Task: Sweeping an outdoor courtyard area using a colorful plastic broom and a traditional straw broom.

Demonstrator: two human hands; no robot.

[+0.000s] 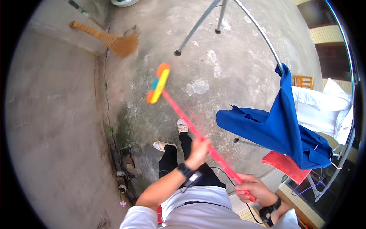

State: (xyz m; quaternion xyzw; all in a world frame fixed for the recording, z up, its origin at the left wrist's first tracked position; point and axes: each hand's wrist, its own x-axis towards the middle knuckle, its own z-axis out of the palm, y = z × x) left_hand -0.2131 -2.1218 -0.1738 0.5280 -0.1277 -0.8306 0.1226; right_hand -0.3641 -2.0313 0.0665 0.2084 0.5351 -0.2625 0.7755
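Both of my hands are on the red pole of a long-handled floor mop or brush. Partway down the pole, my left hand is closed around it. My right hand grips it close to its upper end, near my right hip. The tool's yellow, orange and teal head is ahead of my feet and slightly blurred; whether it touches the concrete floor I cannot tell. My shoes stand behind the head, under the pole.
A straw broom leans by the concrete wall. On the right, a metal drying rack carries a blue cloth, white garments and a red cloth. An open pipe end sits at the wall's foot.
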